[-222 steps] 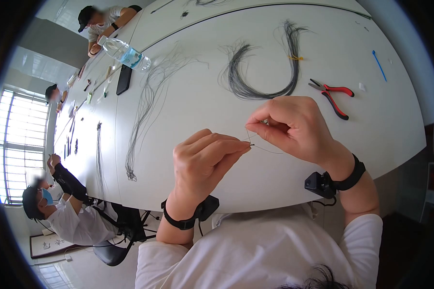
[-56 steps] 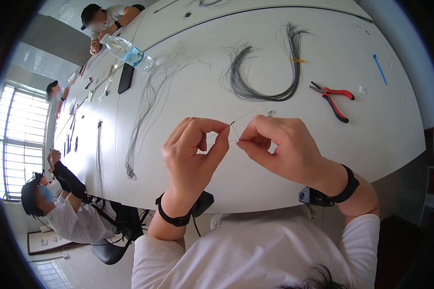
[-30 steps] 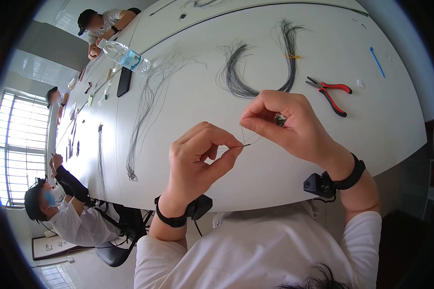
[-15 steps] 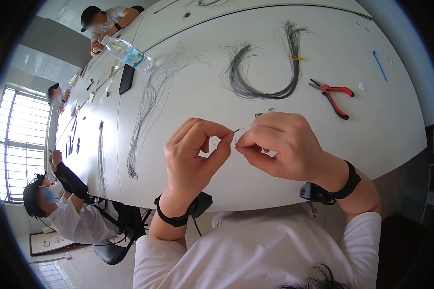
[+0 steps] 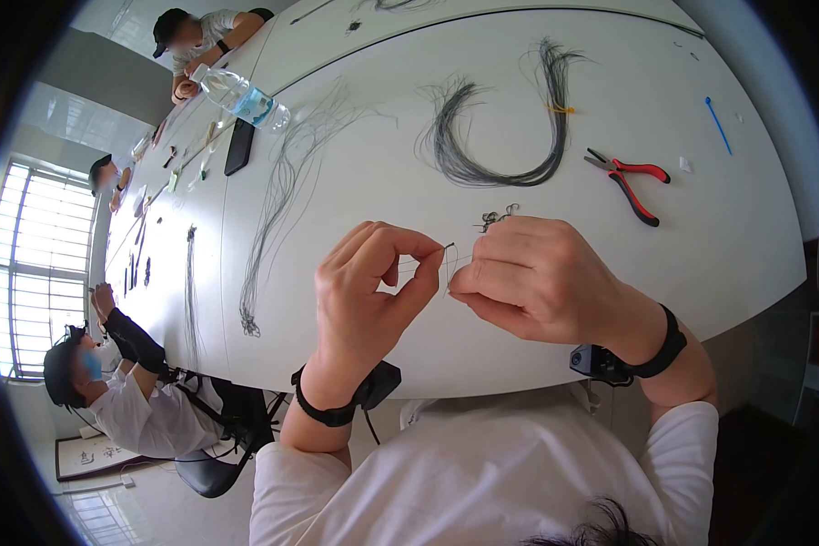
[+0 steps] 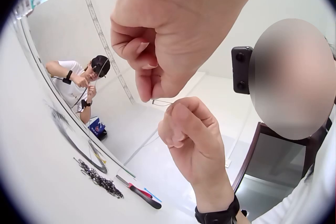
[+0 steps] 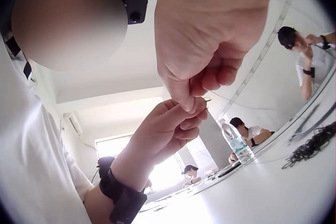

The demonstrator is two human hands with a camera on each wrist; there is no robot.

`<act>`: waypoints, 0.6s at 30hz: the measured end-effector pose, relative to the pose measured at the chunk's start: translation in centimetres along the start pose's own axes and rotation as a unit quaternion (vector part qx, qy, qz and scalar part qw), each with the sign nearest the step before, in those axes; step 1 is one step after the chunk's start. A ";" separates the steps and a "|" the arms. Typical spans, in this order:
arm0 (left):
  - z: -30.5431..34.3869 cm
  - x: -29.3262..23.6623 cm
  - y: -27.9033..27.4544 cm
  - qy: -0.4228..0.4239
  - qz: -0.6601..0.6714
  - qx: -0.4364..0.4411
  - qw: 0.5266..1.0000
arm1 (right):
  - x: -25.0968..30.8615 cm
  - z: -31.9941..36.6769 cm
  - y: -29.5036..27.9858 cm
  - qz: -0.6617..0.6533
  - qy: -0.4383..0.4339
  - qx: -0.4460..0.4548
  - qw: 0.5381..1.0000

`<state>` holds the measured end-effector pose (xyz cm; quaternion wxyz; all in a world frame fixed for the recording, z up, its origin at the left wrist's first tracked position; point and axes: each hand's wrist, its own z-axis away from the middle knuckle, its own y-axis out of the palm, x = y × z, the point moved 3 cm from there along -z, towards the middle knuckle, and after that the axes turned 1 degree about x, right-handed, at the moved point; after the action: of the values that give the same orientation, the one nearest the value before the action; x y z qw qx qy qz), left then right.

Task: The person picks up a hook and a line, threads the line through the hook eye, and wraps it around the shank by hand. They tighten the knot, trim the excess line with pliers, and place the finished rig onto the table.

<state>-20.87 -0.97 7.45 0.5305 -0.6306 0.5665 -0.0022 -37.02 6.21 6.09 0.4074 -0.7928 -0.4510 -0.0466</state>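
My left hand pinches a small dark fish hook between thumb and forefinger, its tip poking out past them. Close on its right, my right hand has its fingers curled and pinches a thin line that loops across to the hook. Both hands are held up over the white table. In the right wrist view a curved dark end of the hook shows beside the touching fingertips. Just beyond my right knuckles lies a pile of black hooks, mostly hidden by that hand in the head view.
Beyond lies a U-shaped bundle of grey line with a yellow tie. Red-handled pliers and a blue stick lie to the right. Looser strands, a phone and a water bottle are on the left. Other people sit around.
A second ago my right hand was raised higher, drawing the line up; it has since come down beside the left fingertips. My left hand has shifted slightly up and left, still pinching the hook.
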 end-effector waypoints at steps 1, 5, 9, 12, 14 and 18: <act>0.0 0.0 0.0 0.000 0.000 0.000 1.000 | 0.0 0.0 -0.1 0.000 0.000 0.000 1.000; 0.0 0.2 -0.1 -0.003 0.006 0.000 1.000 | 0.1 -0.1 -0.7 0.013 0.000 0.001 1.000; 0.0 0.3 -0.3 -0.014 0.008 0.020 1.000 | 0.0 -0.3 -0.9 0.037 -0.018 -0.063 0.997; 0.1 0.2 -0.3 -0.024 0.031 0.047 0.998 | 0.0 -0.5 -1.4 0.049 -0.021 -0.085 0.995; 0.1 0.2 -0.3 -0.023 0.040 0.058 0.997 | -0.3 -0.5 -1.4 0.048 -0.022 -0.098 0.994; 0.1 -0.1 -0.2 -0.030 0.070 0.084 0.994 | -0.5 -0.5 -1.5 0.039 -0.019 -0.128 0.991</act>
<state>-20.68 -0.85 7.57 0.5970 -0.5427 0.5908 0.0060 -38.28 5.88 7.08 0.2954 -0.8561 -0.4178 -0.0727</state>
